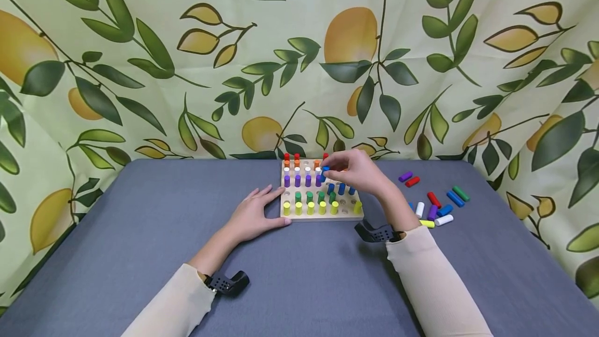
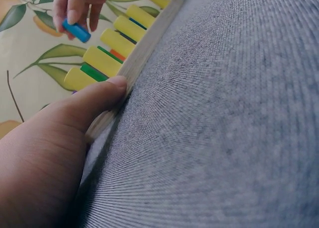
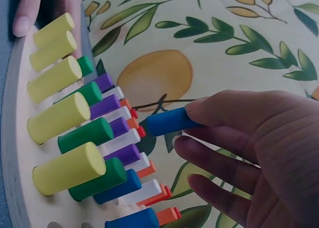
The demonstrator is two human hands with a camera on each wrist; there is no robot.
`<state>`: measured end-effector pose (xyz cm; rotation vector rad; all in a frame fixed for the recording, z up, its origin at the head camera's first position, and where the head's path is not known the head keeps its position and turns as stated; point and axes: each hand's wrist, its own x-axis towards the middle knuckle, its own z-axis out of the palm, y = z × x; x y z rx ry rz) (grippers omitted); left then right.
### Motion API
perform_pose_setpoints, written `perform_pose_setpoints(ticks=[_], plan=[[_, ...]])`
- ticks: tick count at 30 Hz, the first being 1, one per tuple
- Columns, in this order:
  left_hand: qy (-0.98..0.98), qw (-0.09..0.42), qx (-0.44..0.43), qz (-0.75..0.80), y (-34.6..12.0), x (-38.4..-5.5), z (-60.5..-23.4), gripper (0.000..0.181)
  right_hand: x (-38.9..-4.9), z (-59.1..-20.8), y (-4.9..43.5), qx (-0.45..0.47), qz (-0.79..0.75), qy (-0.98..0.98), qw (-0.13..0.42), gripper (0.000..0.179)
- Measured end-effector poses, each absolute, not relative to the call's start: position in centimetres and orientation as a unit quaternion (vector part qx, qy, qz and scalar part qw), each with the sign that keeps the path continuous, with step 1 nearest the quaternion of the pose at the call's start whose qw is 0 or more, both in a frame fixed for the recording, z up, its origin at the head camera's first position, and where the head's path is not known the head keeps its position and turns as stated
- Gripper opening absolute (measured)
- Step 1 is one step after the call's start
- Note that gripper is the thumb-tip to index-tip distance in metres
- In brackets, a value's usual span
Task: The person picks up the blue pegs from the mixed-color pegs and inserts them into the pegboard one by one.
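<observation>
A wooden pegboard [image 1: 323, 218] lies on the table with rows of upright yellow, green, blue, purple, white, orange and red pegs, some holes bare. Between thumb and fingertips, my right hand [image 1: 354, 170] pinches a blue peg [image 3: 172, 122], tilted and clear above the board in the right wrist view. At the board's left side rests my left hand [image 1: 255, 216], fingers extended towards the left edge. Its thumb [image 2: 107, 96] touches the front edge near the yellow pegs [image 2: 102, 62] in the left wrist view.
Loose pegs lie right of the board, among them a red peg [image 1: 434, 199], a white peg [image 1: 443, 219] and a green peg [image 1: 460, 193]. A grey cloth [image 1: 299, 280] covers the table. Behind it hangs a leaf-patterned curtain [image 1: 281, 82].
</observation>
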<state>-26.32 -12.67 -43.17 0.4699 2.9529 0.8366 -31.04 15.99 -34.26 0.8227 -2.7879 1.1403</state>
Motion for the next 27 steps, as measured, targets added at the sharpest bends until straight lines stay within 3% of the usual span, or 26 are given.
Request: perform_pose_setpoints(ticks=[27], plan=[[0.952,0.020,0.146,0.270,-12.6,-26.1,-43.1,0.083,-32.0,-36.9,15.0,0.275,0.327,-0.902,-0.058,0.017]])
